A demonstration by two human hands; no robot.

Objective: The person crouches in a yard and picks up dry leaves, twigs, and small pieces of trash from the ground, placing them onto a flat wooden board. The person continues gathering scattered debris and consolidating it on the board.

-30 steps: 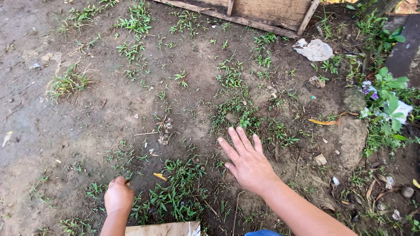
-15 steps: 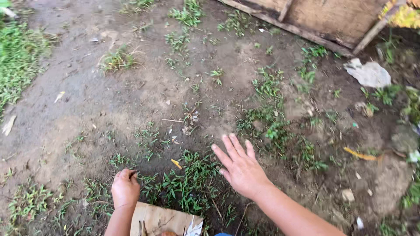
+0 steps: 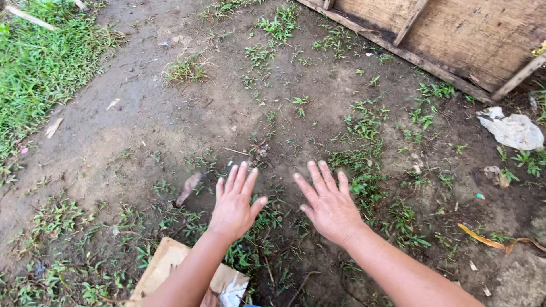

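Both hands out flat over bare dirt, palms down, fingers spread, nothing held. Left hand (image 3: pixel 234 200) hovering or resting on a weed patch (image 3: pixel 250 250) just near side of the dry twig clump (image 3: pixel 259 150); contact with ground hard to call. Right hand (image 3: pixel 328 203) beside the left, same height, also open and empty, fingers fanned toward the twig clump, small gap between the two hands. Weed patch directly under and between the wrists, below the twig clump, probably the thing being reached for since both palms face it. Brown leaf or pod (image 3: pixel 188 188) lying just left of the left hand, not touched. Cardboard piece (image 3: pixel 165 267) under the left forearm at bottom edge, with something torn and white on it, unclear what. Wooden board (image 3: pixel 472 34) propped far up-right of the twig clump, crumpled grey plastic (image 3: pixel 515 131) beside its lower corner. Yellow dry leaf (image 3: pixel 483 237) far right of the right hand. Thick grass (image 3: pixel 34 62) far left of the twig clump.
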